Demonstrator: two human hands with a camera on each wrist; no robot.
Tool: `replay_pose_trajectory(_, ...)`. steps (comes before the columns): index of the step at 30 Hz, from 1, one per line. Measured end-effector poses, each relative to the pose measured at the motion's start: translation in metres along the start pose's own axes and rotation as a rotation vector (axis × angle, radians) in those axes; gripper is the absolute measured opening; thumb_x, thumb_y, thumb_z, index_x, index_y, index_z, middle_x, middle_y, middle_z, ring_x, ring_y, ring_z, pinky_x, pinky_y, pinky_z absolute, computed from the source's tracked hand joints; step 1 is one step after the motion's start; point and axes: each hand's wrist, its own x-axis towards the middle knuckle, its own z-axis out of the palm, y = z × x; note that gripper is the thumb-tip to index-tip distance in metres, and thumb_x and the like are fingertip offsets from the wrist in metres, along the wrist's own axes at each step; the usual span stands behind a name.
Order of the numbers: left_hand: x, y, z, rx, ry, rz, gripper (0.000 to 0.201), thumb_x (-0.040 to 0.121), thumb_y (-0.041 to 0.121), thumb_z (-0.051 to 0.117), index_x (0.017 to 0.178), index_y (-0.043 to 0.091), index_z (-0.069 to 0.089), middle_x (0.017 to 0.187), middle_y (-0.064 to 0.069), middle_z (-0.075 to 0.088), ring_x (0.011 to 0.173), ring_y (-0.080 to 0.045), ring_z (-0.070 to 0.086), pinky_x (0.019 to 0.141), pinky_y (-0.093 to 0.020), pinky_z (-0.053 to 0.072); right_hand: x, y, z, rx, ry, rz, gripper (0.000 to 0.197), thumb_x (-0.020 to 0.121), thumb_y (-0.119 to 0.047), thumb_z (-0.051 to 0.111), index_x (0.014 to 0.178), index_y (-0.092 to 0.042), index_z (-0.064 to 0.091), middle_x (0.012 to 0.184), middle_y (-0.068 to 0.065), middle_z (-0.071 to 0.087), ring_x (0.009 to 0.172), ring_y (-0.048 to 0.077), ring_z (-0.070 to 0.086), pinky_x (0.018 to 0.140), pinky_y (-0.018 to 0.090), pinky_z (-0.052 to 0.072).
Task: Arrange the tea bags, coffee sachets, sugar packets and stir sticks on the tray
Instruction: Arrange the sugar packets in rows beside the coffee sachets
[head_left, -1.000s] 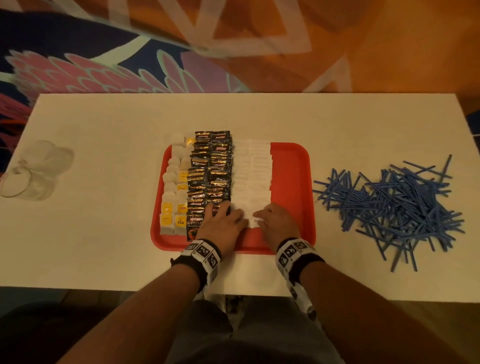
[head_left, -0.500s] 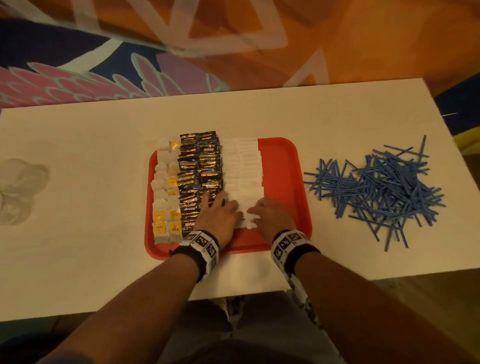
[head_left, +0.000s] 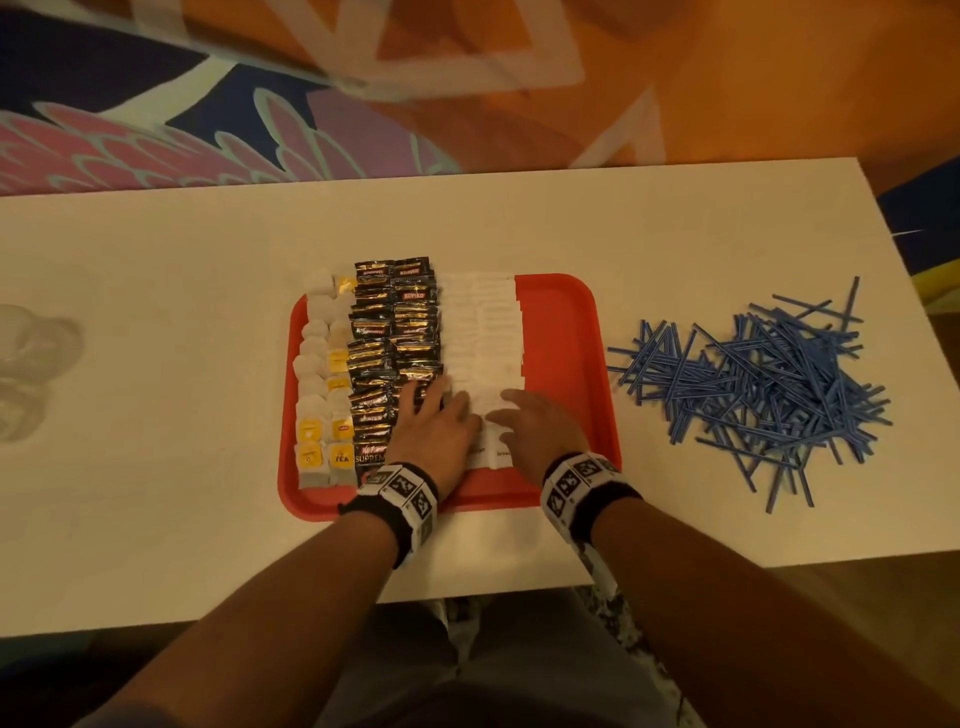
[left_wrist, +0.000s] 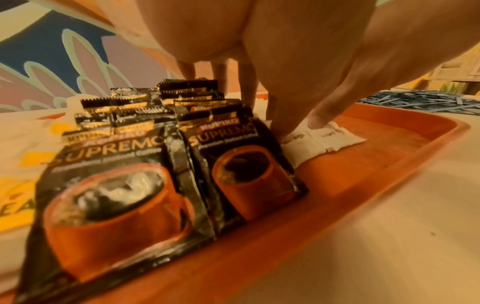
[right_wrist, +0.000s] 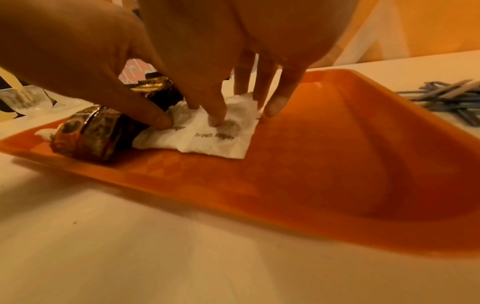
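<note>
A red tray (head_left: 566, 332) lies mid-table. It carries rows of tea bags (head_left: 324, 395) on the left, black coffee sachets (head_left: 395, 332) in the middle and white sugar packets (head_left: 485, 332) to their right. My left hand (head_left: 439, 415) lies flat with spread fingers across the near coffee sachets (left_wrist: 233, 164) and the sugar packets (left_wrist: 324, 139). My right hand (head_left: 530, 421) presses its fingertips (right_wrist: 215, 121) on the nearest sugar packets (right_wrist: 215, 139). Neither hand holds anything. Blue stir sticks (head_left: 753, 384) lie in a loose pile on the table, right of the tray.
The right strip of the tray (right_wrist: 337, 154) is bare red plastic. A clear plastic item (head_left: 31, 364) sits at the table's far left. The white table (head_left: 156, 312) ends just behind my wrists, and a patterned wall rises beyond its far edge.
Both hands stay at the near end of the sugar rows with only slight finger shifts. The head view has drifted, so the table sits differently in frame.
</note>
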Motion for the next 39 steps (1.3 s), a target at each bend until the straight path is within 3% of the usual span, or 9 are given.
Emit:
replay_pose_trajectory(4, 0.005, -0.002, -0.004, -0.013, 0.034, -0.013, 0.044, 0.095, 0.034, 0.049, 0.139, 0.027, 0.049, 0.153, -0.001, 0.037, 0.151, -0.03, 0.008, 0.117, -0.058, -0.008, 0.004, 0.002, -0.01, -0.016, 0.005, -0.044, 0.045, 0.096, -0.025, 0.057, 0.139, -0.035, 0.049, 0.156, -0.005, 0.031, 0.143, 0.019, 0.026, 0.118, 0.034, 0.022)
replay_pose_trajectory(9, 0.021, -0.007, -0.014, 0.017, -0.007, -0.054, 0.075, 0.084, 0.042, 0.063, 0.148, 0.021, 0.031, 0.161, -0.004, 0.023, 0.153, -0.031, -0.004, 0.116, -0.062, -0.017, 0.022, 0.001, -0.024, -0.114, -0.064, -0.091, 0.067, 0.092, -0.033, 0.063, 0.149, -0.031, 0.029, 0.162, -0.005, 0.014, 0.15, 0.018, 0.009, 0.12, 0.039, 0.012)
replay_pose_trajectory(14, 0.021, -0.003, -0.013, 0.052, -0.024, -0.056, 0.071, 0.086, 0.044, 0.056, 0.147, 0.019, 0.031, 0.161, -0.006, 0.024, 0.153, -0.034, -0.007, 0.115, -0.064, -0.019, 0.025, 0.003, -0.021, -0.154, -0.135, -0.092, 0.073, 0.091, -0.034, 0.065, 0.151, -0.031, 0.024, 0.163, -0.005, 0.009, 0.15, 0.018, 0.007, 0.12, 0.038, 0.012)
replay_pose_trajectory(19, 0.031, -0.006, -0.023, 0.082, -0.033, -0.087, 0.086, 0.085, 0.045, 0.063, 0.154, 0.019, 0.018, 0.166, -0.007, 0.007, 0.152, -0.037, -0.013, 0.113, -0.065, -0.021, 0.04, 0.005, -0.036, -0.197, -0.12, -0.111, 0.085, 0.084, -0.04, 0.072, 0.151, -0.031, 0.02, 0.164, -0.005, 0.001, 0.151, 0.021, -0.001, 0.12, 0.041, 0.009)
replay_pose_trajectory(23, 0.038, -0.006, -0.023, 0.062, -0.059, -0.086, 0.087, 0.083, 0.05, 0.062, 0.153, 0.02, 0.021, 0.166, -0.007, 0.011, 0.152, -0.036, -0.013, 0.112, -0.066, -0.022, 0.047, 0.003, -0.036, -0.219, -0.202, -0.08, 0.092, 0.082, -0.04, 0.073, 0.152, -0.03, 0.014, 0.164, -0.005, -0.005, 0.151, 0.022, -0.005, 0.12, 0.042, 0.009)
replay_pose_trajectory(30, 0.037, -0.012, -0.028, -0.001, -0.024, -0.102, 0.092, 0.084, 0.053, 0.061, 0.156, 0.022, 0.013, 0.167, -0.004, 0.0, 0.151, -0.034, -0.016, 0.112, -0.061, -0.023, 0.052, 0.002, -0.045, -0.227, -0.17, -0.084, 0.096, 0.077, -0.041, 0.078, 0.151, -0.031, 0.018, 0.163, -0.004, -0.005, 0.151, 0.023, -0.004, 0.119, 0.045, 0.011)
replay_pose_trajectory(35, 0.038, -0.018, -0.026, 0.031, -0.073, -0.064, 0.091, 0.082, 0.047, 0.066, 0.155, 0.022, 0.017, 0.166, -0.005, 0.007, 0.151, -0.036, -0.016, 0.107, -0.061, -0.028, 0.057, 0.0, -0.044, -0.267, -0.253, -0.045, 0.107, 0.073, -0.043, 0.081, 0.152, -0.033, 0.01, 0.163, -0.004, -0.01, 0.15, 0.026, -0.007, 0.12, 0.047, 0.013)
replay_pose_trajectory(39, 0.04, -0.023, -0.027, 0.021, -0.023, -0.032, 0.09, 0.085, 0.048, 0.063, 0.156, 0.021, 0.013, 0.167, -0.005, 0.001, 0.151, -0.034, -0.018, 0.113, -0.062, -0.023, 0.047, -0.003, -0.047, -0.228, -0.199, -0.006, 0.104, 0.075, -0.041, 0.08, 0.152, -0.032, 0.01, 0.163, -0.003, -0.008, 0.151, 0.027, -0.003, 0.12, 0.048, 0.016)
